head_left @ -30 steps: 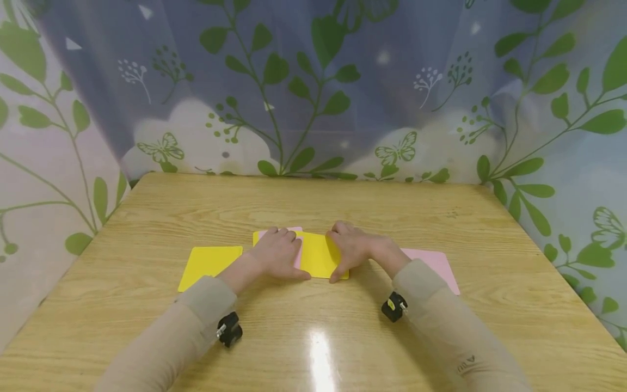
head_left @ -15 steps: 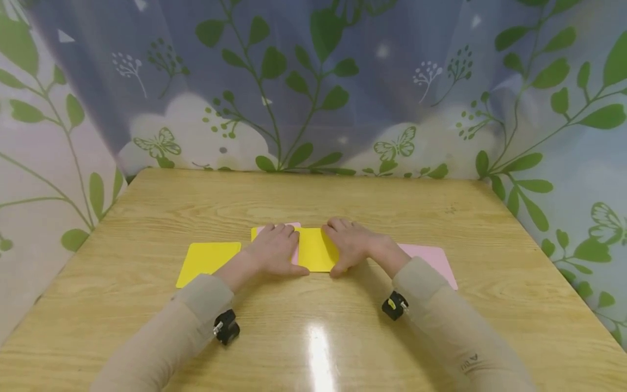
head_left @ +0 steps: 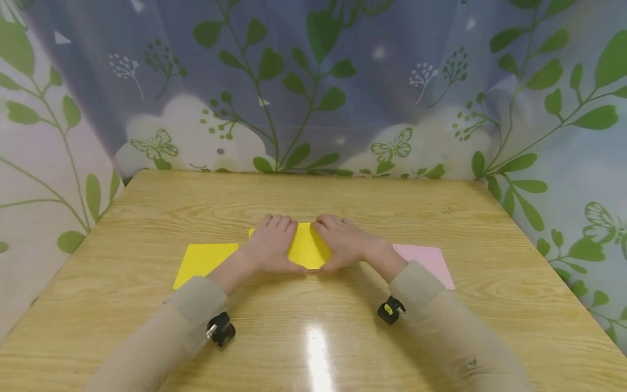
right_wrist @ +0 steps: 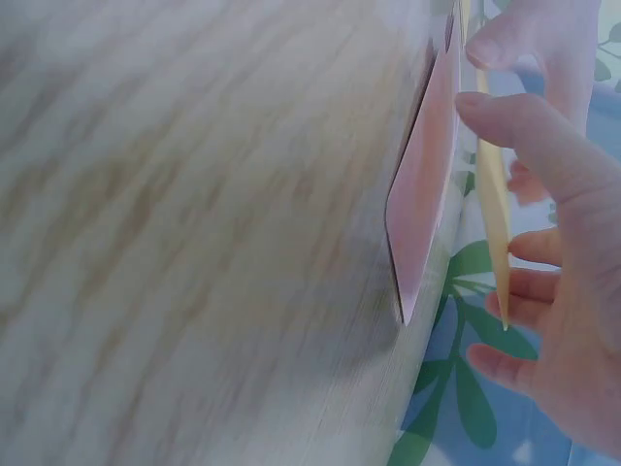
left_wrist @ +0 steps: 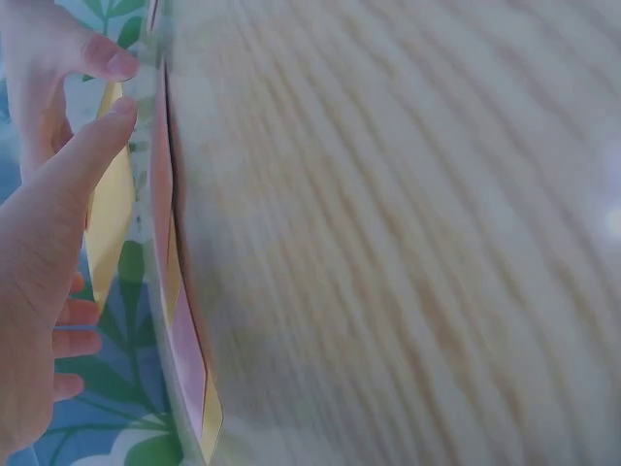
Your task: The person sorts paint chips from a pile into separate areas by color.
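Observation:
Both hands hold a yellow card (head_left: 309, 247) between them at the middle of the table. My left hand (head_left: 271, 242) is at its left side, and my right hand (head_left: 343, 242) grips the right side, thumb low and fingers at the far edge. The two thumbs come close together at the near edge. In the right wrist view the yellow card (right_wrist: 493, 204) is raised over a pink card (right_wrist: 427, 184) on the table. Beneath my left hand, pink (left_wrist: 187, 359) and yellow cards lie overlapping, mostly hidden in the head view; one yellow corner (head_left: 251, 233) shows.
Another yellow card (head_left: 208, 261) lies to the left, beside my left forearm. A pink card (head_left: 426, 262) lies to the right, partly behind the right sleeve. The wooden table (head_left: 313, 310) ends at a leaf-patterned curtain (head_left: 196, 109) behind and at the sides.
My right hand has moved left with the yellow card, toward my left hand. The gap between the hands has narrowed, and the pink card by my left hand is now covered.

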Demonstrator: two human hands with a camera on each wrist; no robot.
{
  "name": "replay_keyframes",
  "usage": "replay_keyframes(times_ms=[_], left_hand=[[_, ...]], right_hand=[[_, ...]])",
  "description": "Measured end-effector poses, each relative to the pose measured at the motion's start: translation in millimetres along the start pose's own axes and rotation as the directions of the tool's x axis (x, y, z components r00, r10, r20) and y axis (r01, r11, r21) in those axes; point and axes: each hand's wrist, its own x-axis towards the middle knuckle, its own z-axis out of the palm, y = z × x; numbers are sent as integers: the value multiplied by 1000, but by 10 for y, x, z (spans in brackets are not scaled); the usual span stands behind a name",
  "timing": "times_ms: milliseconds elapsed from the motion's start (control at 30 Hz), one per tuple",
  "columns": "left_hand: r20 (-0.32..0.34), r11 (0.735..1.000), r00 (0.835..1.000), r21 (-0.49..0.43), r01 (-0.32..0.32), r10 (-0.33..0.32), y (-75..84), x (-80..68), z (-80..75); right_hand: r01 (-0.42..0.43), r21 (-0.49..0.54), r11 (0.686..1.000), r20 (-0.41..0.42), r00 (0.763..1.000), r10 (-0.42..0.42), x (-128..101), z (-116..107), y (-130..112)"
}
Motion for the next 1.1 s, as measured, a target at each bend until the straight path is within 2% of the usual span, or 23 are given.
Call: replay_keyframes(times_ms=[200, 400, 500, 700, 900, 1100], left_hand=[[-14, 1000, 1000, -25, -17, 16, -95, -135, -52], [-9, 999, 1000, -51, 8, -9, -178, -273, -100], [-2, 999, 1000, -49, 15, -15, -217, -357, -119], [-49, 998, 999, -60, 0, -3, -357, -527, -120], [-115, 999, 993, -49, 12, -18, -521, -679, -144], [-121, 997, 991, -56, 45, -52, -649, -819, -154]], right_hand=[[57, -6, 998, -96, 994, -58, 54, -6, -90], [76, -58, 995, -111, 990, -82, 140, -21, -221], [72, -91, 993, -112, 990, -82, 187, 1, -287], [24, -105, 994, -146, 989, -39, 286, 15, -400], [29, -41, 999, -121, 992, -34, 416, -32, -502], [21, -31, 999, -101, 995, -24, 585, -76, -616]])
